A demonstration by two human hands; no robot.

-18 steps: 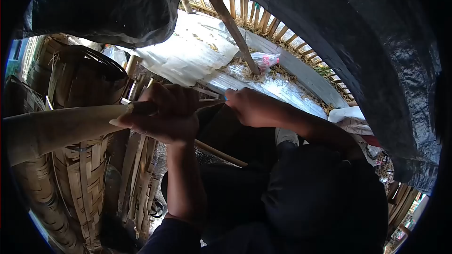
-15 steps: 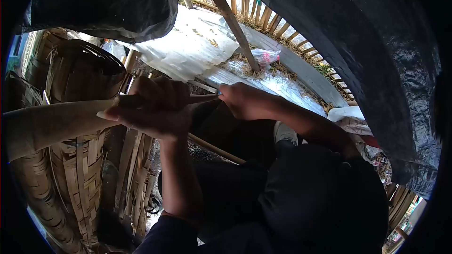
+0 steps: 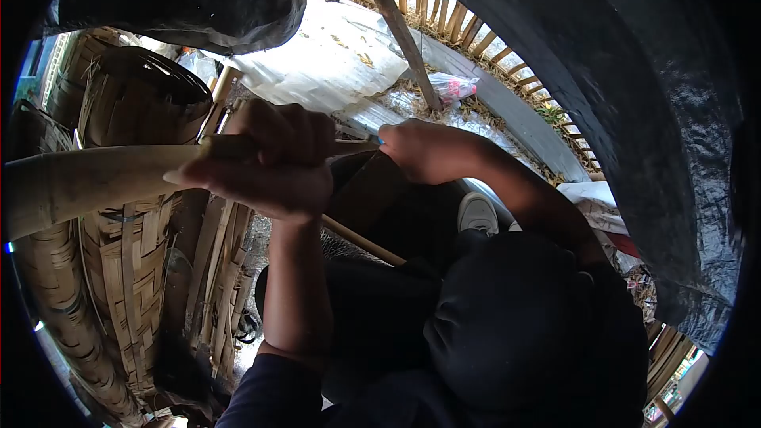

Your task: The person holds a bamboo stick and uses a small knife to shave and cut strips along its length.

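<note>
My left hand (image 3: 277,160) is closed around a slim brown wooden piece, whose blunt end (image 3: 226,146) pokes out past the thumb side. Directly beside this fist lies a thick bamboo pole (image 3: 103,178), which reaches in from the left edge. My right hand (image 3: 424,150) is closed too, a little to the right. A narrow strip (image 3: 355,147) spans the gap between both hands, and a small blue bit (image 3: 380,142) shows at the right fingertips. Whether the strip and the wooden piece are one object, I cannot tell.
Woven bamboo baskets (image 3: 147,103) and upright slats (image 3: 218,277) stand at left. Dark plastic sheeting (image 3: 634,95) hangs at right and upper left. A slanted post (image 3: 396,24), a plastic bag (image 3: 453,87) and a bamboo fence (image 3: 476,36) lie beyond. A shoe (image 3: 477,212) shows below.
The view has shifted slightly, and more of the shoe shows. Both hands sit a little higher in view and keep their grips; the strip between them still spans the gap.
</note>
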